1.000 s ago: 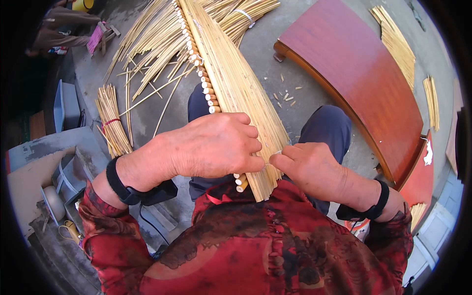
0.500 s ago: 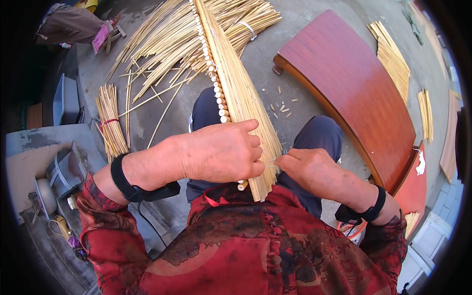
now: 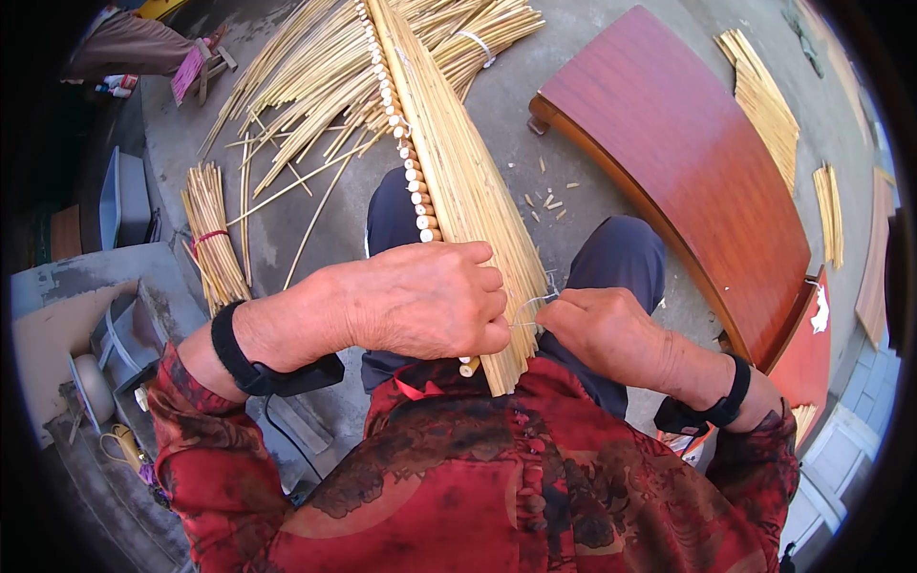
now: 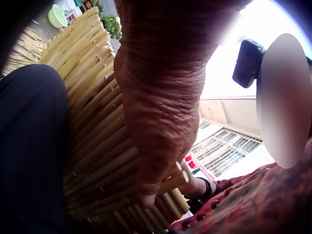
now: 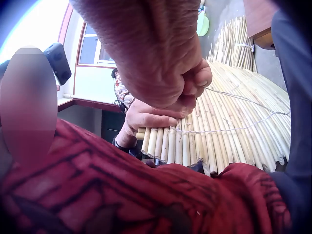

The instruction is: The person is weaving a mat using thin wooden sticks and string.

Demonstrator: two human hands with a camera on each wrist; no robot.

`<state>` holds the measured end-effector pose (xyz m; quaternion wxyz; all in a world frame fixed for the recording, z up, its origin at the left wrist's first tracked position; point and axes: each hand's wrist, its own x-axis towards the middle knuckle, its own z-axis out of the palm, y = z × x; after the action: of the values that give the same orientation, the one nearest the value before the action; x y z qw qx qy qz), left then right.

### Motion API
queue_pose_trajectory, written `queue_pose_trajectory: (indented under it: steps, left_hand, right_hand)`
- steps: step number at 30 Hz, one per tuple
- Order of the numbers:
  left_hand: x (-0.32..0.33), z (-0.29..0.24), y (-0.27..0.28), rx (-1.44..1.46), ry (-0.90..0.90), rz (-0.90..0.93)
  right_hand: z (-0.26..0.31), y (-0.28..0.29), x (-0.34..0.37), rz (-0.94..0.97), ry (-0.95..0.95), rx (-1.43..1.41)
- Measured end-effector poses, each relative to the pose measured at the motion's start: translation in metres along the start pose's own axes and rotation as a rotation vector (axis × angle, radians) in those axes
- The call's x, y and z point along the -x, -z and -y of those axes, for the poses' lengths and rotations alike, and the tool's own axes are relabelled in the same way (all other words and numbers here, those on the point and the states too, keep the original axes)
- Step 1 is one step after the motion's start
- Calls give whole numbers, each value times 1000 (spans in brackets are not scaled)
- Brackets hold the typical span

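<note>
Across the lap lies a long mat of pale reed stalks, tied with thin string and showing round cut ends along its left edge. The left hand curls over the mat's near end and grips it. In the left wrist view its thumb presses beside two protruding stalk ends. The right hand, fingers curled, pinches a thin white string just right of the mat. In the right wrist view the string runs in a loose loop over the stalks; the fingertips partly hide it.
Loose reeds spread on the ground ahead, with a tied bundle at left. A curved reddish-brown wooden table stands at right. Further right lie more reeds. Another person's leg shows at upper left.
The right hand has drawn slightly away from the left, and more string shows between them. The left hand stays on the mat. The head view has shifted a little.
</note>
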<state>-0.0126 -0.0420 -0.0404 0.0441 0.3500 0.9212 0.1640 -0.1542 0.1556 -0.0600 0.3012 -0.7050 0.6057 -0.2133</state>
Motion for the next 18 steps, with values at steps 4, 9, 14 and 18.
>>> queue_pose_trajectory:
  steps: [4,9,14,18]
  left_hand:
    - [-1,0,0,0,0,0]
    - [0,0,0,2,-1,0]
    - [-1,1,2,19,5,19]
    - [-2,1,3,15,4,31]
  right_hand:
    - [0,-3,1,-18,16,9]
    - [0,-4,1,-17,10,11]
    - [0,-4,1,-12,9,6]
    - [-2,-5,1,-7,9,0]
